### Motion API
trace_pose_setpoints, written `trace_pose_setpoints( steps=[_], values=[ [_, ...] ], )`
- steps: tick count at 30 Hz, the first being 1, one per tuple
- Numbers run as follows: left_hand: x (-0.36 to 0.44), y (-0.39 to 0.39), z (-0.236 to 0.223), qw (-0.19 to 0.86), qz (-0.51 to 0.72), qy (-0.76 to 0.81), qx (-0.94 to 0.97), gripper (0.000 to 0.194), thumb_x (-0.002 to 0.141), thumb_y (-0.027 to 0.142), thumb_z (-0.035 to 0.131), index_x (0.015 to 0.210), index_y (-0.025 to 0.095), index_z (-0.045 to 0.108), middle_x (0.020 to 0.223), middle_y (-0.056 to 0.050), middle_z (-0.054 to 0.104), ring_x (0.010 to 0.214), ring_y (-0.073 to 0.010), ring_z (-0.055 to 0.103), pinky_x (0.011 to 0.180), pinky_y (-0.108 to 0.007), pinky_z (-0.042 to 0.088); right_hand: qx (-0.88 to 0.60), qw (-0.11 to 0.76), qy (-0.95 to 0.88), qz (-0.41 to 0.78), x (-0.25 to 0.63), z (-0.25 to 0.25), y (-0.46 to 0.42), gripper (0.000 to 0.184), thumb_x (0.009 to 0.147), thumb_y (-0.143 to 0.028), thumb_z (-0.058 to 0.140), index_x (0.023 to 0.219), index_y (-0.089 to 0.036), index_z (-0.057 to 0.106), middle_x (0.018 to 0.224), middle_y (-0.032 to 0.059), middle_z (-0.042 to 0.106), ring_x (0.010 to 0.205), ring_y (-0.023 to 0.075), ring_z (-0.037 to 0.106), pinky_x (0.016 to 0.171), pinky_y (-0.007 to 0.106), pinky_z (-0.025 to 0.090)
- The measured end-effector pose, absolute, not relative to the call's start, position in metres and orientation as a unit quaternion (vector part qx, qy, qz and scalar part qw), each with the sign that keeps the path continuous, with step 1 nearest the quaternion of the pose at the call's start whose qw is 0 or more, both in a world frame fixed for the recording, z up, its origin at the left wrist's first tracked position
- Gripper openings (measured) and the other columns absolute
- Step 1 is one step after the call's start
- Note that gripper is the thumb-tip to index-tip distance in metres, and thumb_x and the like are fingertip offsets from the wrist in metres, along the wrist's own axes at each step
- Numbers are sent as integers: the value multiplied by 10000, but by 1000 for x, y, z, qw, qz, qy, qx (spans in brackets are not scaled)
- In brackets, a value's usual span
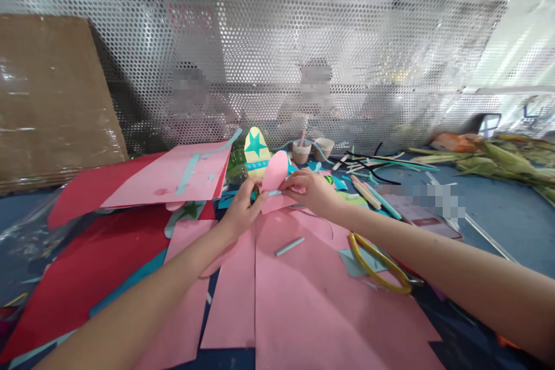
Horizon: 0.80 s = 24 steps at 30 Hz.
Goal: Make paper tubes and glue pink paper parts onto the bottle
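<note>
Around mid-frame, left hand (241,210) and right hand (318,192) have fingers (296,181) pinched on a pink paper cutout (276,170). Looks super light and bendy, prob creases easily, so edges only.

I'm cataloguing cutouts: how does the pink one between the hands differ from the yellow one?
The pink cutout is between the left hand and right hand; the yellow cutout is behind them. The pink one shows a pale blue strip; the yellow one, a teal star and dotted band. Both have rounded tops.
</note>
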<state>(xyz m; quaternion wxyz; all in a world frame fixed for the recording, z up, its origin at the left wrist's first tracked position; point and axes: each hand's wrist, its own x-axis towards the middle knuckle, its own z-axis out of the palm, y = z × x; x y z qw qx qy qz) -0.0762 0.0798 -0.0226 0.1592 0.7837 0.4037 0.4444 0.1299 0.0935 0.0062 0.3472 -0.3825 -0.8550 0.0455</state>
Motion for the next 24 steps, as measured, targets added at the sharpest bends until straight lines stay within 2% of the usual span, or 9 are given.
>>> trace_pose_setpoints(
  steps=[16,24],
  values=[
    [-78,83,-26,173,442,407,781,138,899,320,472,985,212,478,932,-31,529,890,-202,525,851,-343,442,-393,341,-852,61,128,8,93,160,779,-89,689,857,-208,761,861,45,701,806,177,633,765,288,480],
    [-79,83,-26,184,442,400,781,115,867,242,448,977,216,470,941,-31,532,901,-197,532,863,-342,448,-397,340,-851,57,129,7,92,153,792,-99,683,873,-203,760,873,52,701,811,182,634,765,297,483]
  ],
)
